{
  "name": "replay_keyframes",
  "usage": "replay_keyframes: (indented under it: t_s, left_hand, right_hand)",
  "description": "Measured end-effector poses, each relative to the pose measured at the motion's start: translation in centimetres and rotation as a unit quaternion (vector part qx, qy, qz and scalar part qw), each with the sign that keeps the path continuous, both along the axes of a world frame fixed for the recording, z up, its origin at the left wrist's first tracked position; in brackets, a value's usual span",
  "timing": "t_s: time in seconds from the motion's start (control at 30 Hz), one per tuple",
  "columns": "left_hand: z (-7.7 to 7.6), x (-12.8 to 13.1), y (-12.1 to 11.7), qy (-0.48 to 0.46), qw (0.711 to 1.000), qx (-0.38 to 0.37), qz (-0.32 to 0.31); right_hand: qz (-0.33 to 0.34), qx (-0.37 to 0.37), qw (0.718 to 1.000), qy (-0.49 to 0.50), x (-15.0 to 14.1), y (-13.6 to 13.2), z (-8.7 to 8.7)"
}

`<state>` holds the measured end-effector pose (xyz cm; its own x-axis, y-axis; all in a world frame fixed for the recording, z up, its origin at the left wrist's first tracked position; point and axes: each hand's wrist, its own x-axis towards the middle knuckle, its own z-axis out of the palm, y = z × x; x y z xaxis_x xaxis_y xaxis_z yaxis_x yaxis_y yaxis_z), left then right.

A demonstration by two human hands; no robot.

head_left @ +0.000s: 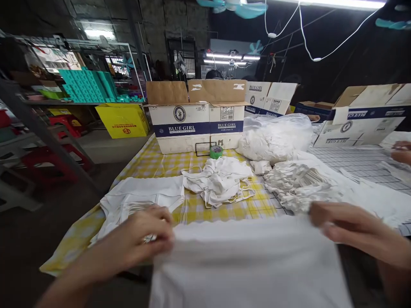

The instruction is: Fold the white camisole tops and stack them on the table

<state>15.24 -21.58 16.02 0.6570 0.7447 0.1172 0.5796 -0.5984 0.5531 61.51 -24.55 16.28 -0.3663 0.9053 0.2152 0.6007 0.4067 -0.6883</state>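
Observation:
A wide white cloth piece (250, 261) lies spread at the near edge of the table with a scalloped far edge. My left hand (141, 239) grips its left corner, fingers curled on the fabric. My right hand (349, 231) pinches its right corner; it is blurred. Left of my left hand lies a flat stack of white cloth (141, 196). Beyond the spread piece sits a crumpled heap of white garments with straps (221, 179). To the right lies a pile of bunched white cloth (298, 184).
A yellow checked tablecloth (150, 164) covers the table. Open "Blue Girl" cartons (192, 124) stand at the back, another carton (359, 124) at right. A green tape roll (216, 151) and a clear bag of white cloth (272, 137) lie mid-table. Another person's hand (401, 152) shows far right.

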Motion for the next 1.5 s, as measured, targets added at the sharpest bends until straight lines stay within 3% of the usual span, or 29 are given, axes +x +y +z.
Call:
replay_keyframes:
  t_s: [0.03,0.07,0.2,0.27,0.33,0.6,0.9,1.1,1.23,1.37,1.5]
  left_hand:
    - [-1.8,1.1,1.7,0.034,0.999,-0.032,0.008]
    - [-3.9,2.1,3.4,0.046,0.997,-0.043,0.043]
    - [-12.2,5.3,8.4,0.075,0.984,-0.069,0.146]
    - [-14.6,6.0,9.9,0.065,0.982,-0.080,0.155]
    - [-15.5,6.2,10.8,0.053,0.982,-0.092,0.154]
    - [-15.4,4.2,12.2,-0.007,0.980,-0.171,0.104]
    - [-15.3,4.7,13.4,0.001,0.983,-0.099,0.152]
    - [-16.8,4.9,13.4,-0.005,0.984,-0.069,0.162]
    - [-17.2,4.7,13.2,-0.010,0.978,-0.090,0.188]
    - [-17.1,4.8,13.7,-0.033,0.976,-0.111,0.186]
    - [-17.7,5.1,14.0,-0.038,0.974,-0.079,0.208]
  right_hand:
    - [0.031,-0.074,0.996,-0.034,-0.5,1.7,-1.7]
    - [0.022,-0.102,0.994,-0.037,-1.1,3.3,-3.9]
    - [-0.055,-0.137,0.984,-0.103,-2.9,8.8,-13.4]
    - [-0.099,-0.116,0.980,-0.131,-3.3,10.3,-16.6]
    - [-0.117,-0.099,0.978,-0.139,-3.4,11.1,-18.1]
    - [-0.108,-0.076,0.981,-0.140,-2.4,12.4,-17.7]
    - [-0.127,-0.063,0.981,-0.133,-2.2,14.5,-18.5]
    - [-0.152,-0.078,0.979,-0.113,-1.9,14.5,-19.4]
    - [-0.154,-0.111,0.977,-0.097,-1.7,14.0,-19.7]
    - [-0.167,-0.088,0.977,-0.098,-1.7,14.3,-19.7]
    - [-0.209,-0.022,0.970,-0.124,-2.2,14.6,-20.1]
